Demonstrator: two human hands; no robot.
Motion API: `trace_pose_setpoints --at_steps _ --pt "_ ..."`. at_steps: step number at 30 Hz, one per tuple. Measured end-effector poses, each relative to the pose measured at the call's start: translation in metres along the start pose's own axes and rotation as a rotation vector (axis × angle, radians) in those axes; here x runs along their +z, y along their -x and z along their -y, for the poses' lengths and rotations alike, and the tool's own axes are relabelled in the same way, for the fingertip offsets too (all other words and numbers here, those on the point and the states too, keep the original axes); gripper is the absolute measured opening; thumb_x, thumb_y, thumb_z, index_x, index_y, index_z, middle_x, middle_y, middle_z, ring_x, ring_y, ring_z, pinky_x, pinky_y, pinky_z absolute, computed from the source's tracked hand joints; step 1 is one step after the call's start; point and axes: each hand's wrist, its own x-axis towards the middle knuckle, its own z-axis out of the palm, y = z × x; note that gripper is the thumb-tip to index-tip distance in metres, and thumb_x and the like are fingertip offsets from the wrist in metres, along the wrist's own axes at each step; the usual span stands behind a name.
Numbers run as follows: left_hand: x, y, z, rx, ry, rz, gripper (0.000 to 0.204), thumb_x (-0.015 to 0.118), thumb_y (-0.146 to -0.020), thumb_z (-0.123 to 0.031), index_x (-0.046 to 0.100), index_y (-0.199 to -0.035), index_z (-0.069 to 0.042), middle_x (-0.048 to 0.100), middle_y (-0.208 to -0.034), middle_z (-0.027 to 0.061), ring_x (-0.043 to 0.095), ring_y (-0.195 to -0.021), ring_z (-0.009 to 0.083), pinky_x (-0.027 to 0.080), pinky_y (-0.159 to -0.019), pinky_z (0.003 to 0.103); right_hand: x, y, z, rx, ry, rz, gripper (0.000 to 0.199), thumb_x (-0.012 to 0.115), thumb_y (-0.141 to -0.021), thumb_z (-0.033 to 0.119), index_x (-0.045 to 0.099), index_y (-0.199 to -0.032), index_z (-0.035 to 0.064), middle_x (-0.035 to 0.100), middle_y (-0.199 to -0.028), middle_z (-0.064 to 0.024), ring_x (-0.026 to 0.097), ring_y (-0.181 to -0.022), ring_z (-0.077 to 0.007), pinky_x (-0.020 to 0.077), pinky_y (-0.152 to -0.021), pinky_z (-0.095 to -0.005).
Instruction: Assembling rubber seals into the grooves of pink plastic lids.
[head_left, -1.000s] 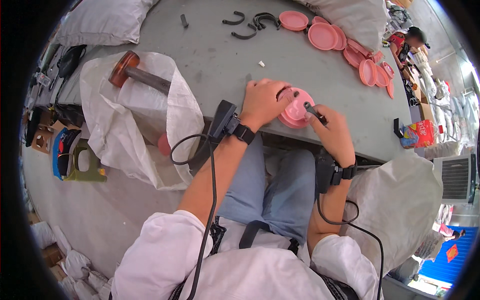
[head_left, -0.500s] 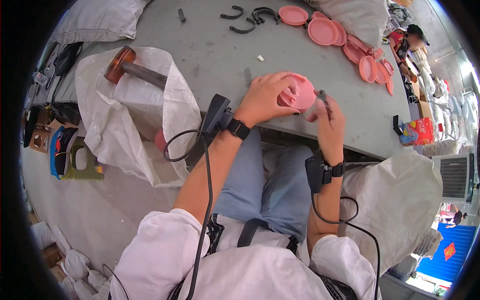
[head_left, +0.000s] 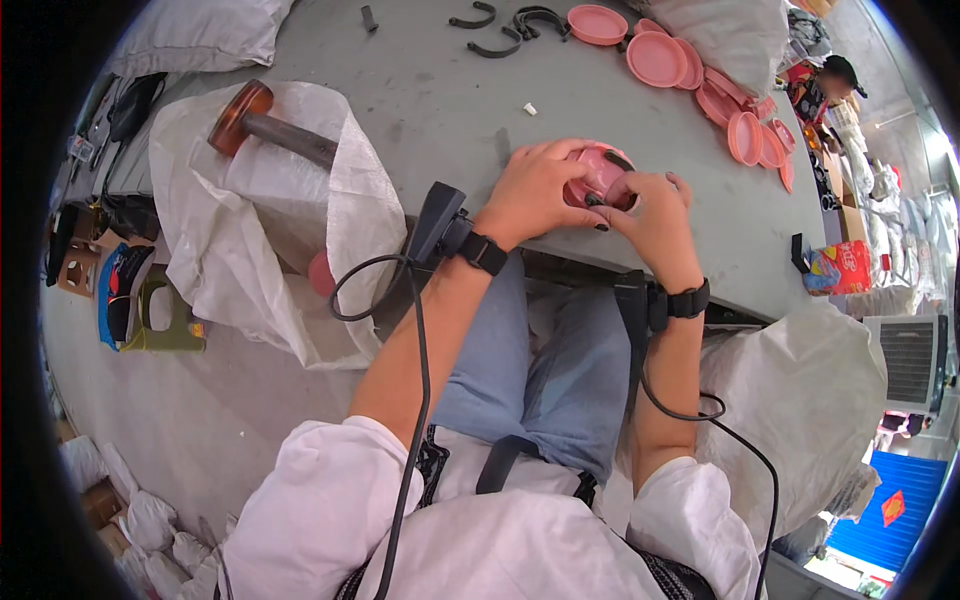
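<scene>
My left hand (head_left: 528,196) grips a round pink plastic piece (head_left: 596,168) from its left side, holding it over the near edge of the grey table. On the piece's right side, my right hand (head_left: 657,218) closes its fingers round a dark curved strip (head_left: 619,160). One dark end shows at the top of the piece, another between the fingertips of both hands; the fingers hide the middle. The strip touches the pink piece, but whether it is fastened cannot be told.
Several dark curved strips (head_left: 497,50) and pink round dishes (head_left: 655,60) lie on the table (head_left: 420,110). A mallet (head_left: 290,138) rests on a white woven sack (head_left: 375,200) at left. A small white bit (head_left: 530,109) lies beyond my hands. Another person (head_left: 808,98) sits far right.
My right hand has moved left and up against the pink piece, bringing the dark strip onto it. My left hand keeps its hold.
</scene>
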Motion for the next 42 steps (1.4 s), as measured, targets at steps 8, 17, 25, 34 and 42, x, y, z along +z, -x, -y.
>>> trace_pose_setpoints --at_steps 8,17,25,34,42 --pt "-0.001 -0.003 0.000 -0.032 0.062 0.018 0.028 0.076 -0.065 -0.028 0.068 -0.085 -0.010 0.054 -0.130 0.0032 0.051 -0.114 0.0269 0.037 -0.096 0.040 -0.010 -0.005 -0.002 -0.011 -0.093 0.088 0.022 0.074 -0.068 0.016 0.064 -0.083 0.0043 0.065 -0.075 -0.0082 0.060 -0.074 -0.0229 0.0380 -0.084 -0.0351" --pt "0.005 0.000 0.001 -0.004 -0.023 -0.038 0.025 0.072 -0.068 -0.024 0.065 -0.087 -0.010 0.054 -0.131 0.0054 0.054 -0.110 0.0269 0.039 -0.095 0.038 -0.016 -0.013 -0.007 0.029 -0.295 0.250 0.024 0.075 -0.067 0.007 0.062 -0.086 -0.0016 0.062 -0.074 -0.0091 0.057 -0.066 -0.0181 0.0466 -0.064 -0.0308" --pt "0.001 -0.003 -0.004 -0.035 0.023 0.045 0.021 0.071 -0.070 -0.023 0.061 -0.081 -0.009 0.054 -0.131 0.0057 0.058 -0.097 0.0242 0.039 -0.091 0.038 -0.021 -0.022 -0.019 -0.050 -0.337 0.278 0.020 0.073 -0.067 0.006 0.064 -0.084 -0.0014 0.061 -0.075 -0.0082 0.058 -0.067 -0.0171 0.0470 -0.065 -0.0297" --pt "0.006 -0.002 0.000 -0.053 -0.006 -0.009 0.023 0.071 -0.070 -0.025 0.061 -0.084 -0.010 0.054 -0.131 0.0023 0.059 -0.093 0.0239 0.037 -0.093 0.040 0.003 0.009 -0.015 -0.080 -0.377 0.041 0.032 0.073 -0.071 0.007 0.061 -0.100 0.0000 0.060 -0.090 -0.0093 0.057 -0.078 -0.0179 0.0468 -0.072 -0.0294" --pt "0.002 0.001 0.004 -0.057 -0.017 0.084 0.031 0.070 -0.071 -0.030 0.062 -0.090 -0.007 0.049 -0.137 0.0030 0.057 -0.102 0.0237 0.036 -0.098 0.042 0.003 0.010 -0.005 0.086 -0.397 -0.005 0.024 0.074 -0.072 0.010 0.065 -0.091 -0.0004 0.061 -0.083 -0.0083 0.056 -0.073 -0.0190 0.0466 -0.070 -0.0301"
